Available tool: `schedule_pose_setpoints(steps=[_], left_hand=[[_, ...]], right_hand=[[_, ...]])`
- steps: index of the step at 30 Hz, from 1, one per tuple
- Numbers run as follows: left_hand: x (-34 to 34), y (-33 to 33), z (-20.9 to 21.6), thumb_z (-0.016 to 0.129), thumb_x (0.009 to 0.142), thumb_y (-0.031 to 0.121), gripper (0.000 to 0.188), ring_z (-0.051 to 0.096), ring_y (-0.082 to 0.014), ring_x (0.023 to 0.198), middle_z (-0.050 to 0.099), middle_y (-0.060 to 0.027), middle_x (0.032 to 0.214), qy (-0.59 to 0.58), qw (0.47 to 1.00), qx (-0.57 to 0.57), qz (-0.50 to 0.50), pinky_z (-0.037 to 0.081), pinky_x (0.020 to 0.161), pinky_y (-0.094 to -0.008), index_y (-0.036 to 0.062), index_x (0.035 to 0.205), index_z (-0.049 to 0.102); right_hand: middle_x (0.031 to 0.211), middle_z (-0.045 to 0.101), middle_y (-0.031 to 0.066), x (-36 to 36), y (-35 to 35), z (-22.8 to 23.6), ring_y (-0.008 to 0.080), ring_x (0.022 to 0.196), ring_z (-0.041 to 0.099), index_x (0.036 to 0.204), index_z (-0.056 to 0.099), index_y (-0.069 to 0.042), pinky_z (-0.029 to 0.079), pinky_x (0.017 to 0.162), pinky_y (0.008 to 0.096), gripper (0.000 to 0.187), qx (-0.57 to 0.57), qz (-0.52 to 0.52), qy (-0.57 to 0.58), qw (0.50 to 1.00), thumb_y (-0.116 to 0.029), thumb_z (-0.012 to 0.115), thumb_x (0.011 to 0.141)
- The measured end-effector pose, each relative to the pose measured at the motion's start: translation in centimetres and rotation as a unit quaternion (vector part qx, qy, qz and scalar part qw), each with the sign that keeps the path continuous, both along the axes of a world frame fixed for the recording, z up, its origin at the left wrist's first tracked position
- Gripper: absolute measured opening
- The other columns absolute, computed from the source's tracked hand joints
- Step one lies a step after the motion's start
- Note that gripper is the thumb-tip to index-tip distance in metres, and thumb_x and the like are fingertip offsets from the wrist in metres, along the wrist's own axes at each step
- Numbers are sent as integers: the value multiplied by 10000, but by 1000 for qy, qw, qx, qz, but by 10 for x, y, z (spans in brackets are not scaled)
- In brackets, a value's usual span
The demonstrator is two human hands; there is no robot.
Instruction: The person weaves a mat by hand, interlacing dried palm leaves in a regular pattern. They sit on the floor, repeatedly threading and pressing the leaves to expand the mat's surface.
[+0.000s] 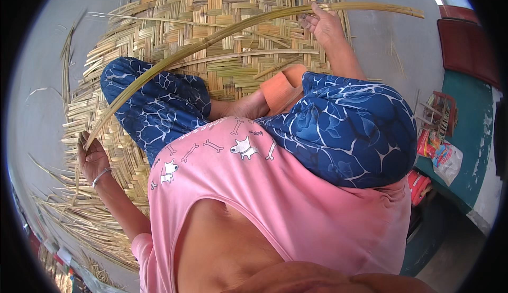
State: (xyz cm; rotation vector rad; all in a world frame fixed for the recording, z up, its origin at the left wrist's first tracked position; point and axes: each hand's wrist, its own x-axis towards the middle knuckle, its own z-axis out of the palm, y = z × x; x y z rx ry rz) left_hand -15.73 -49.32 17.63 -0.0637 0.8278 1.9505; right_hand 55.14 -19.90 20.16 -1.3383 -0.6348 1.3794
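A long split bamboo strip [205, 43] arches across the view from the lower left to the upper right, above my knees and a woven mat [227, 73]. My left hand [94, 158], with a bangle on its wrist, pinches the strip's lower end. Farther along, my right hand [326, 27] grips the strip between thumb and fingers, and the strip's other end sticks out beyond it to the right. The mat has a wide over-and-under weave, with loose strip ends at its edges.
I sit cross-legged on the mat, an orange band-like piece [283, 89] at my foot. Loose strips [90, 224] fan out at lower left. To the right stand a dark red block [468, 49], a green surface [465, 102], a small rack [439, 113] and a plastic packet [447, 161].
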Motion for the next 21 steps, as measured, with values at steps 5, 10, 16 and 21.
schedule_pose_setpoints(steps=[5,10,16,21], left_hand=[[-67,3,39,562,1031,82,376,606,-376,1299,622,-250,1382,30,999,-7,13,568,1045,-447,-121,1346,540],[-148,29,55,511,1030,76,393,602,-379,1302,598,-257,1410,98,994,-30,34,553,1073,-475,-125,1367,532],[-124,148,112,505,1076,187,456,539,-289,1369,528,-187,1506,358,928,-35,-92,457,1162,-415,-55,1462,486],[99,278,181,566,1066,381,487,647,-196,1208,655,-122,1356,478,840,44,-254,501,1019,-347,34,1406,585]], right_hand=[[1075,666,142,65,7,5,280,913,705,1178,608,-10,650,717,396,273,-9,-8,-67,998,-173,711,985],[1064,702,120,99,-7,20,227,890,733,1191,605,-30,636,664,346,316,-51,39,-173,983,-244,718,988],[1116,651,152,161,-32,46,287,934,733,1239,537,-39,635,662,351,294,-53,-31,-127,990,-226,637,1034],[1220,569,203,245,-38,140,338,942,717,1302,526,3,651,797,465,282,90,-354,-166,916,-131,554,1055]])
